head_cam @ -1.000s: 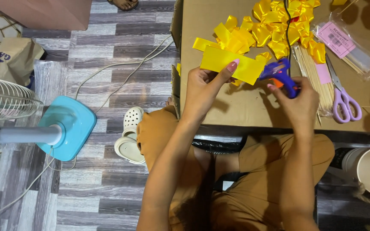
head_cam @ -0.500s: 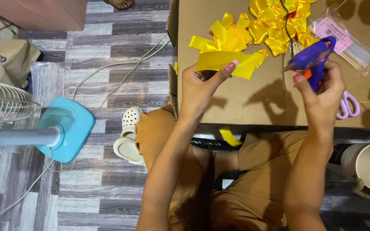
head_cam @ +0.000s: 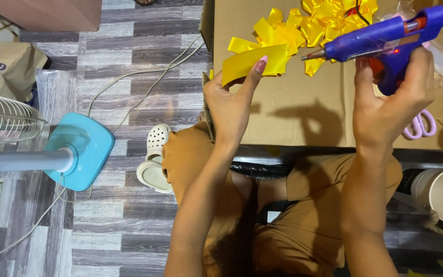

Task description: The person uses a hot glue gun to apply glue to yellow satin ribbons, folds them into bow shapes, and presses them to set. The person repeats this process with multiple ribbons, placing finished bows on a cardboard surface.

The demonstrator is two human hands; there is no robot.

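So the right hand (head_cam: 390,110) had lifted the blue plastic glue gun (head_cam: 385,38), fist clamped on its grip, nozzle now aimed at the folded yellow ribbon strip (head_cam: 255,64) pinched in the left hand (head_cam: 229,105). Pale purple scissors (head_cam: 419,125), probably, lay underneath on the cardboard sheet (head_cam: 293,110).

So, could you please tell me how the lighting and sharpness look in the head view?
Head view: sharp throughout, no motion blur; the left hand and right hand cast soft shadows on the cardboard; the yellow ribbon strip shines mildly; the glue gun shows a lit red light.
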